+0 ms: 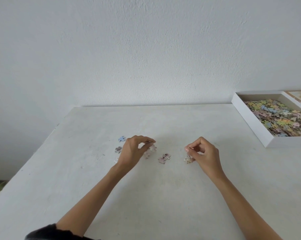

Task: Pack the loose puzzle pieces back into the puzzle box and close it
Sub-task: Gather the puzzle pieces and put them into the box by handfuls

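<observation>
Pinching a pale piece [152, 147], the left hand [134, 150] is busy; the right hand [204, 154] shows fingertips pressed together, contents unclear. Best gather the scattered pieces [164, 158] into handfuls before crossing to the box [250, 121], open far right.

Matt white table [94, 170], rough plastered wall [146, 49], smooth white cardboard puzzle box [250, 123], matt card pieces [164, 158].

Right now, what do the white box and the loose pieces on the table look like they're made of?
The box looks like matte white cardboard: thin straight walls, no shine. The loose pieces seem to be printed card: flat, interlocking tabs, pastel faces, pale cut edges.
</observation>
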Demonstrator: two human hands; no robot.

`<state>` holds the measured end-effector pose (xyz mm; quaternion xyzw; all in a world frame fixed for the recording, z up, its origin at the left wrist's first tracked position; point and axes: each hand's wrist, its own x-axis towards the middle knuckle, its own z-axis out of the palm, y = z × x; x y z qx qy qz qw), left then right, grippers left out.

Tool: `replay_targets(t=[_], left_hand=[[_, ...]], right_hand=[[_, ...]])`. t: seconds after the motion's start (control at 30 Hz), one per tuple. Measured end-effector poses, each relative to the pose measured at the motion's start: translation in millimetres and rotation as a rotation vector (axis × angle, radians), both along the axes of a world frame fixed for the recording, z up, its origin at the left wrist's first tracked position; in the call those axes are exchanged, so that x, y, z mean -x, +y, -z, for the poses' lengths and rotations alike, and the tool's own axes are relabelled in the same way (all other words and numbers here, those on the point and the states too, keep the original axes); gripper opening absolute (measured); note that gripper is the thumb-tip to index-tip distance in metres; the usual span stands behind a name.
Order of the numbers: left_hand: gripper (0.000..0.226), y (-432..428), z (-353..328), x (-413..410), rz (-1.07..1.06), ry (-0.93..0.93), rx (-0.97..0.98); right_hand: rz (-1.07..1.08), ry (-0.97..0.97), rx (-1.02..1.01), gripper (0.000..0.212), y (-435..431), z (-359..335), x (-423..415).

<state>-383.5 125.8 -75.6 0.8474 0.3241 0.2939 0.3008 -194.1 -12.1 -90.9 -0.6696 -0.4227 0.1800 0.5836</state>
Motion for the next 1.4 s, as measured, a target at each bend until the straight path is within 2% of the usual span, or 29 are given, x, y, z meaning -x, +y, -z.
replay_targets(t=[0.07,0.13,0.2,0.3,0.37,0.43,0.53,0.6,0.8,1.03,1.1,1.2,1.33,1.4], left_hand=[[0.02,0.5,-2.9,0.5,0.004,-0.058,0.016],[0.027,-0.9,-6.6,3.3,0.001,-0.092,0.047],[0.025,-3.4,-9.1,8.9,-0.009,-0.027,0.045],[0.013,-5.0,-5.5,18.3,0.008,0.167,-0.062],[0.028,-5.7,-2.8,22.1,-0.004,0.283,-0.175],[0.042,-5.0,-0.5,23.5,-0.025,0.36,-0.271],[0.051,-3.4,1.6,25.2,-0.036,0.397,-0.282],[0.047,-1.0,2.5,26.5,-0.024,0.391,-0.258],[0.029,3.4,3.6,28.6,-0.006,0.347,-0.176],[0.022,8.4,-0.1,25.9,0.024,0.353,-0.129],[0.023,10.0,-1.7,24.6,0.038,0.366,-0.124],[0.023,11.4,-2.9,24.4,0.053,0.367,-0.111],[0.026,14.4,-1.7,27.5,0.082,0.318,0.042],[0.026,16.9,-1.5,28.4,0.107,0.31,0.107]], right_hand=[[-0.029,0.069,0.012,0.011,0.2,-1.3,1.5],[-0.072,0.128,0.025,0.022,0.4,-1.6,1.6],[-0.102,0.132,0.047,0.031,0.4,-1.9,0.5],[-0.105,0.01,0.12,0.039,-1.8,-3.8,-2.1],[-0.105,-0.134,0.185,0.032,-4.0,-7.3,-3.5],[-0.129,-0.269,0.264,0.016,-7.7,-12.6,-7.0],[-0.21,-0.355,0.41,0.039,-13.6,-12.1,-14.9],[-0.217,-0.37,0.404,0.042,-14.2,-10.5,-15.0],[-0.191,-0.379,0.315,0.018,-9.1,-7.4,-16.1],[-0.317,-0.418,0.373,0.028,-11.2,-2.1,-21.1],[-0.345,-0.438,0.365,0.023,-12.6,-1.8,-19.4],[-0.303,-0.308,0.251,0.013,-10.0,-4.0,-14.8],[-0.261,0.177,0.103,0.021,-4.7,-7.4,-4.0],[-0.27,0.264,0.085,0.024,-2.9,-7.5,2.8]])
